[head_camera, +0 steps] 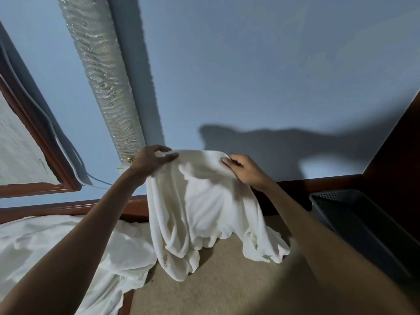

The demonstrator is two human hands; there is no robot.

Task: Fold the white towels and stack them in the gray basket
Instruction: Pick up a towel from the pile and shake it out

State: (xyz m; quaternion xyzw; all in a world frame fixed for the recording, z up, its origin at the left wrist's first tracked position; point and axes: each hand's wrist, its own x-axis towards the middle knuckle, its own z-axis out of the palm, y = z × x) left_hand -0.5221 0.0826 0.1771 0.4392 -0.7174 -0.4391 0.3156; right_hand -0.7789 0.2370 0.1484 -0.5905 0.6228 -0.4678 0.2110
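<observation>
Holds a soft white terry towel up in front, well clear of the body, by its top edge.
Grips with both hands, set apart and roughly level: left hand curled round the left end of that edge, right hand pinching the right end between thumb and fingers.
Lets the cloth sag slightly between the two grips.
Hangs with long axis near vertical, straight down from the hands; lower hem bunched and touching the tan carpet-like surface below (not yet flat, not yet folded, as judged from the loose drape).
Places the dark gray perforated plastic basket low and to the right, well apart from the towel, nearer the right hand than the left.
Cannot tell what lies inside; interior too dark.
Notes a second rumpled white cloth spread low on the left, under the left forearm, just beside the hanging towel.
Judgement: fold probably turns on bringing the two held ends together across the vertical hang, or on laying the towel flat first; carry to the basket then runs rightward and down, so right hand likely leads.
Risk: dragging hem may twist the fold line.
</observation>
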